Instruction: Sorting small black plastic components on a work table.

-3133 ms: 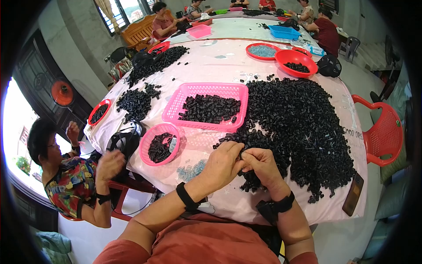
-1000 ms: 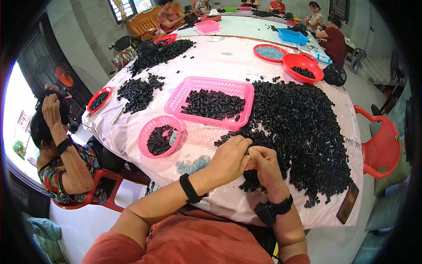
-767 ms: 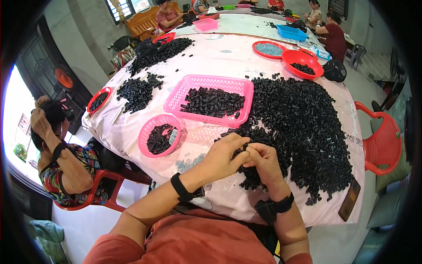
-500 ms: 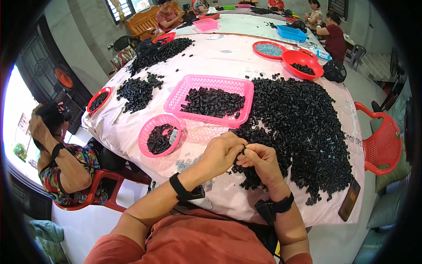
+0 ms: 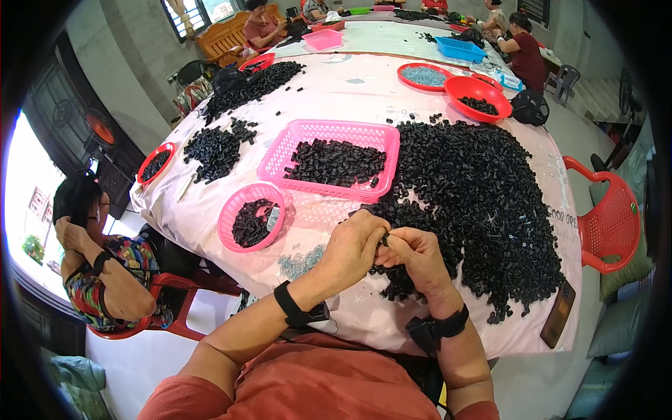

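Observation:
My left hand (image 5: 353, 245) and my right hand (image 5: 414, 253) meet over the table's near edge. Between their fingertips they pinch a small black plastic part (image 5: 384, 239), mostly hidden by the fingers. Just beyond and to the right spreads a large heap of small black parts (image 5: 476, 189). A pink rectangular basket (image 5: 280, 183) holding black pieces stands ahead of my left hand. Nearer on the left is a round pink basket (image 5: 225, 225) with black parts and a grey piece inside. Small clear pieces (image 5: 302, 262) lie beside my left wrist.
A phone (image 5: 558, 315) lies at the table's right edge, near a red chair (image 5: 610, 220). Red bowls (image 5: 505, 112) stand farther back. A person (image 5: 105, 259) sits at the left; other people work around the far end. More black heaps (image 5: 213, 152) lie at left.
Both hands stay together at the small black part, with only slight finger movement. The view has shifted a little. The person at left has lowered the head and raised hand.

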`<state>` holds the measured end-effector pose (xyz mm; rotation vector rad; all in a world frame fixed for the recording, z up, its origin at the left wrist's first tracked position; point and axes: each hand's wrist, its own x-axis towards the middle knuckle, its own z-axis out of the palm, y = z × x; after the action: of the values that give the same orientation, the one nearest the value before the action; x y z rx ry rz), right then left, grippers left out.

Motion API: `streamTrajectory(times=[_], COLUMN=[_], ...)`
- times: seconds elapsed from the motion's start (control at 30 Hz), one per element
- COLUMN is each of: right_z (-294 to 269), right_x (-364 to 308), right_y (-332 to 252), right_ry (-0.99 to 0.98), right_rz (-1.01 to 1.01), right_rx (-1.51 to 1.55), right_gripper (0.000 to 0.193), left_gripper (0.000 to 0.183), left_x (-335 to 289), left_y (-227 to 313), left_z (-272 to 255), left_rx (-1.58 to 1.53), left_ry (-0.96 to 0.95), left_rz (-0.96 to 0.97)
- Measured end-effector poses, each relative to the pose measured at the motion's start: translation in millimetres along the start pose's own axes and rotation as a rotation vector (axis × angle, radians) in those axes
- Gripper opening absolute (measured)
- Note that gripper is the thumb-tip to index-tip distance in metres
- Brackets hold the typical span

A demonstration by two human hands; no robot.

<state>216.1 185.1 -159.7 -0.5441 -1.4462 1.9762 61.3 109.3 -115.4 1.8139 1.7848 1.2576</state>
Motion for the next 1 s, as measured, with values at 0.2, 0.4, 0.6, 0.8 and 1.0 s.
streamTrajectory(times=[0.2,0.4,0.6,0.8,1.0], right_z=[0,-1,0,-3,0], right_x=[-2,1,-1,2,2], right_y=[-2,1,3,10,7], right_ry=[0.031,0.076,0.090,0.055,0.084], right_rz=[0.030,0.035,0.066,0.081,0.020], right_rx=[0.015,0.057,0.062,0.164,0.223], right_gripper=[0.019,0.018,0.016,0.017,0.018], left_gripper=[0.015,0.029,0.023,0.030,0.031], left_x=[0,-6,-6,-5,-4], left_y=[-2,9,5,2,4], left_z=[-4,-8,-1,1,4], left_rx=[-0.002,0.065,0.208,0.284,0.264], left_ry=[-0.067,-0.147,-0.142,-0.112,-0.090], left_rz=[0.029,0.122,0.143,0.250,0.320])
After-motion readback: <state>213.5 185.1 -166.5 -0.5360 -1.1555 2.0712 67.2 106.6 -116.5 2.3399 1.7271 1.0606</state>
